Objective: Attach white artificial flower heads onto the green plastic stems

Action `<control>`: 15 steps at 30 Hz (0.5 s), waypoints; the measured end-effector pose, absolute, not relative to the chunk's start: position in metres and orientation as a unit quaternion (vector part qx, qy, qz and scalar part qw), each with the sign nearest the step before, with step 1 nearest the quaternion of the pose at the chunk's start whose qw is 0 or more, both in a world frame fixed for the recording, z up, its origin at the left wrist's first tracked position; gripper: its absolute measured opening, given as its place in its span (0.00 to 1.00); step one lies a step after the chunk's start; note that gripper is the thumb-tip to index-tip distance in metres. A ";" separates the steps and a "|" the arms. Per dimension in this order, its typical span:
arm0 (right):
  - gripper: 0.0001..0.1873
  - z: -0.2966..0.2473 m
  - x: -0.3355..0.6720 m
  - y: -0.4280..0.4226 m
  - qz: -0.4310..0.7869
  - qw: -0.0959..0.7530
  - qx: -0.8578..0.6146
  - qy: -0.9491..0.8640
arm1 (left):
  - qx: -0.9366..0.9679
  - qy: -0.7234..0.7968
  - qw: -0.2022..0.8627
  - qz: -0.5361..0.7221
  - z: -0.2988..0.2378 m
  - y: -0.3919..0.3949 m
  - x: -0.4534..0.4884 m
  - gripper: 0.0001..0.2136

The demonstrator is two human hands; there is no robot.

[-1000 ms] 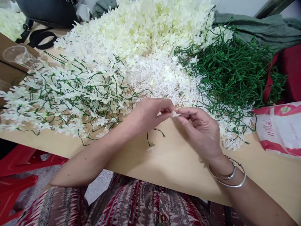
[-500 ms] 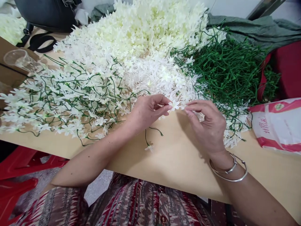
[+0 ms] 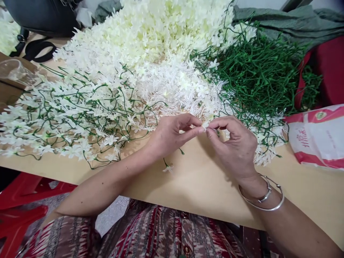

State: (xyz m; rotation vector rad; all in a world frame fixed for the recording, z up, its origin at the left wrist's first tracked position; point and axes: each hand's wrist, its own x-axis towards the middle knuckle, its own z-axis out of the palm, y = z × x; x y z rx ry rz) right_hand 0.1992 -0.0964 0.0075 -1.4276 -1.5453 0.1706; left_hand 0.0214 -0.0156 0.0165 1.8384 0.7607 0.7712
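Note:
My left hand [image 3: 172, 134] and my right hand [image 3: 233, 147] meet fingertip to fingertip over the tan table [image 3: 204, 186]. Both pinch a small white artificial flower [image 3: 205, 125] between thumb and forefinger. A thin green stem [image 3: 165, 165] with one flower at its tip hangs down from under my left hand onto the table. Just behind my fingers lies a heap of loose white flower heads [image 3: 185, 89]. Two silver bangles [image 3: 264, 200] circle my right wrist.
Finished green sprigs with white flowers [image 3: 67, 114] spread over the left of the table. A mound of cream flowers [image 3: 161, 32] rises at the back. Bare green stems [image 3: 263, 75] pile up at right, beside a red-and-white bag [image 3: 317, 138]. A clear plastic cup [image 3: 13, 71] lies far left.
Both hands stayed together at the flower and reworked their pinch; my right hand dipped to the heap's edge, then drew back against the left fingertips. The view shifted slightly.

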 end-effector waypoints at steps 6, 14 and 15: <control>0.09 0.007 0.198 -0.099 0.051 0.507 -0.562 -0.651 | 0.700 0.276 0.569 0.331 0.005 -0.008 0.024 0.19; 0.10 0.010 0.193 -0.098 0.131 0.543 -0.587 -0.586 | 0.644 0.265 0.634 0.337 0.009 -0.006 0.026 0.19; 0.10 0.010 0.193 -0.097 0.162 0.557 -0.582 -0.570 | 0.652 0.260 0.626 0.340 0.011 -0.005 0.025 0.18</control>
